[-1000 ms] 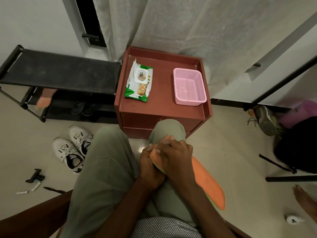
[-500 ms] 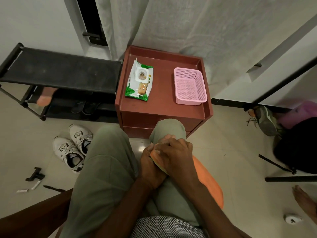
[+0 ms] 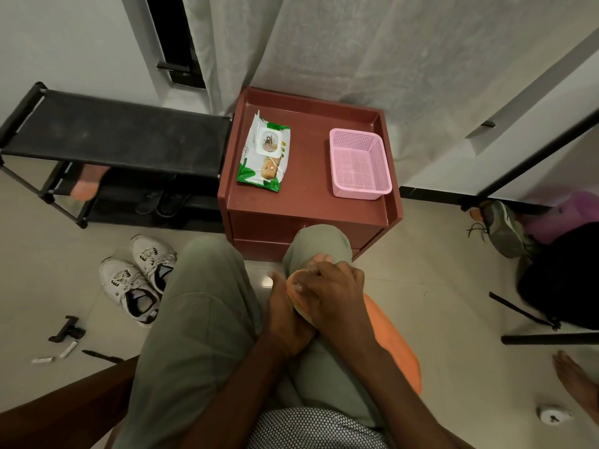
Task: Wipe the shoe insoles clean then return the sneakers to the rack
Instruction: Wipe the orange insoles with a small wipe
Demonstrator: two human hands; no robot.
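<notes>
Nearby, both hands clasp the flat orange foam insole [image 3: 393,338] on the lap: left hand [image 3: 288,315] gripping beneath, right hand [image 3: 334,293] curled on top; white lace-up sneakers [image 3: 139,280] sit left, the red-brown cabinet [image 3: 308,202] beyond the knees.

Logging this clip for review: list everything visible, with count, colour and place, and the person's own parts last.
insole: 1, orange, on the right thigh, held by both hands
sneakers: 2, white, floor left of the legs
rack: 1, black, left of the cabinet, dark footwear on a lower shelf
cabinet: 1, reddish-brown, ahead of the knees
wipes pack: 1, white and green, cabinet top, left
basket: 1, pink, cabinet top, right
shoe: 1, grey-green, floor far right
curtain: 1, pale grey, behind the cabinet
small items: several, black and white, floor lower left
left hand: grip on the insole's edge
right hand: pressed on the insole's top; any wipe is hidden
</notes>
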